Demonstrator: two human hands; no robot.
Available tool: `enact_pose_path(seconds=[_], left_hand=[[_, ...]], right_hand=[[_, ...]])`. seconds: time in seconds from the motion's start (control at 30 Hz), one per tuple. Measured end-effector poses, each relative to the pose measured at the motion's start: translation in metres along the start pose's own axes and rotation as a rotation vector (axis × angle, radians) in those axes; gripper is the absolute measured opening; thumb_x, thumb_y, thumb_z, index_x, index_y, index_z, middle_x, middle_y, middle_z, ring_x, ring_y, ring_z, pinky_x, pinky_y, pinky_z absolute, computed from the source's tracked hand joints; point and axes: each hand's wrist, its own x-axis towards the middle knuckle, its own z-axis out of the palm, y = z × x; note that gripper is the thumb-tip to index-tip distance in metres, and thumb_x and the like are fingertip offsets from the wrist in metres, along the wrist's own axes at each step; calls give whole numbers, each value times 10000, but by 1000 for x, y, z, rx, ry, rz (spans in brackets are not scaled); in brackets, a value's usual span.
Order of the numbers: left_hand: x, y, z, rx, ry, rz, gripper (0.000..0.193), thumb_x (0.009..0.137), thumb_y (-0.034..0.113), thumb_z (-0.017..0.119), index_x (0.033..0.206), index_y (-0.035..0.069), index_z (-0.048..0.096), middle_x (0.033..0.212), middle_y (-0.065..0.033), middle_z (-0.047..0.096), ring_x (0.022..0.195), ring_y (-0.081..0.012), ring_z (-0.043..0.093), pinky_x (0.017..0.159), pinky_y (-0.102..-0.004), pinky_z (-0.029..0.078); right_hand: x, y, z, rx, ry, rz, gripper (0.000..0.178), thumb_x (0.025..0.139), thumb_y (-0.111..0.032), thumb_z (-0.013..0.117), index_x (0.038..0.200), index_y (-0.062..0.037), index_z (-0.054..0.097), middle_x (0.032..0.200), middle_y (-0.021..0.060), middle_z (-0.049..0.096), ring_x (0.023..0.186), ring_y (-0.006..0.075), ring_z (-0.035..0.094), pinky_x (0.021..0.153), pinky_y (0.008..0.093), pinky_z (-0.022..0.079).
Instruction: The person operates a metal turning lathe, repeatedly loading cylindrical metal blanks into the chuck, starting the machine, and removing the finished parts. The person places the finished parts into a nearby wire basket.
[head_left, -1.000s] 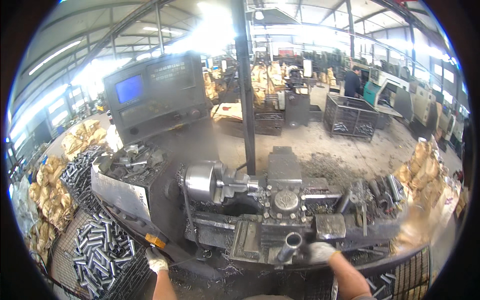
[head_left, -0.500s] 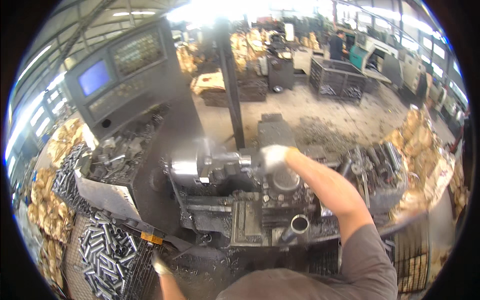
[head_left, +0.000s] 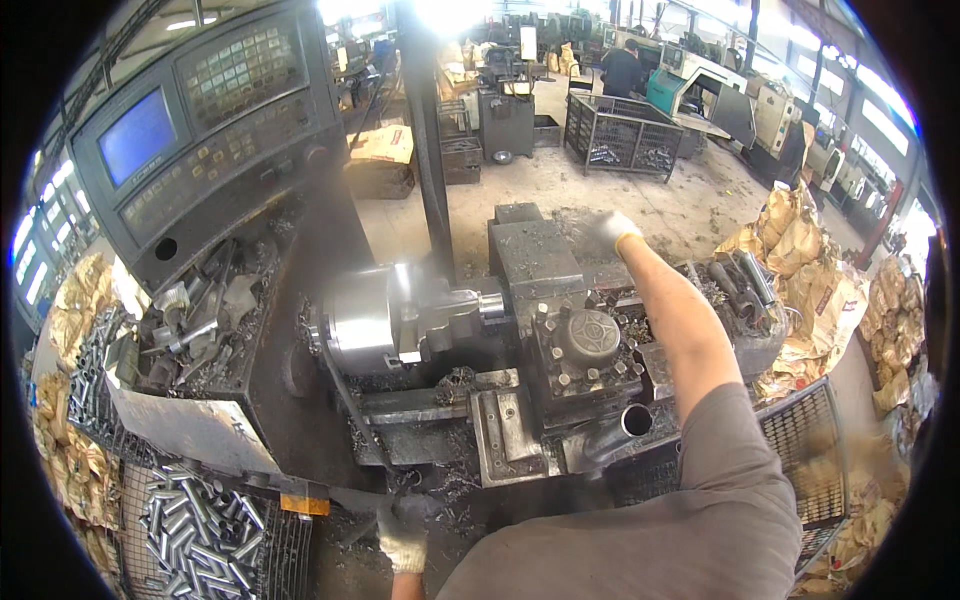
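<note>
I stand over a grey lathe. Its round chuck (head_left: pixel 360 320) holds a dark workpiece (head_left: pixel 455 305) that points at the square tool post (head_left: pixel 590 340). My right hand (head_left: pixel 610 232), in a white glove, reaches across the tool post and rests on the grey block (head_left: pixel 535 250) behind it; motion blur hides the fingers. My left hand (head_left: pixel 405 530), also gloved, sits low at the machine's front among dark metal chips (head_left: pixel 450 490). Whether it grips anything does not show. A short steel pipe (head_left: pixel 630 420) lies by my right elbow.
A control panel with a blue screen (head_left: pixel 140 135) stands at the upper left above a tray of scrap parts (head_left: pixel 190 320). A wire basket of short steel tubes (head_left: pixel 200 520) sits at the lower left. Sacks (head_left: pixel 800 260) pile up on the right. A wire crate (head_left: pixel 620 135) and a person (head_left: pixel 620 70) are far behind.
My right hand has moved from the pipe at the front up over the tool post to the block at the back. My head has come closer to the lathe.
</note>
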Motion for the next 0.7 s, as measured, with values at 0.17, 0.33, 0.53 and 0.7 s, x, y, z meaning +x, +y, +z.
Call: enact_pose_path(seconds=[0.17,0.33,0.53,0.7], left_hand=[[102,134,14,551,230,699,893,743,247,885,1492,-46,498,1518,-283,552,1430,-499,505,1228,-655,329],[233,221,61,913,379,1002,930,744,342,850,1504,-45,481,1593,-273,460,1534,-502,366,1283,-640,239],[252,257,47,861,199,1123,788,786,261,788,1453,-67,525,1455,-286,574,1410,-504,500,1233,-626,311],[289,330,26,832,-239,893,899,627,250,908,1440,68,570,1403,-212,642,1338,-443,583,1170,-533,452]], right_hand=[[-7,-68,-12,327,-293,-414,361,1005,-319,646,1167,-33,796,1071,125,819,1009,254,779,846,427,614],[2,-76,51,414,-456,-345,336,821,-312,743,988,-28,809,1032,180,808,982,280,779,857,436,613],[75,-80,-13,724,15,-636,645,812,-335,813,1396,-87,696,1315,158,748,1095,237,753,870,369,638],[22,-204,-48,604,-487,-633,676,708,-450,914,1212,-31,746,1101,162,807,986,307,769,803,463,617]])
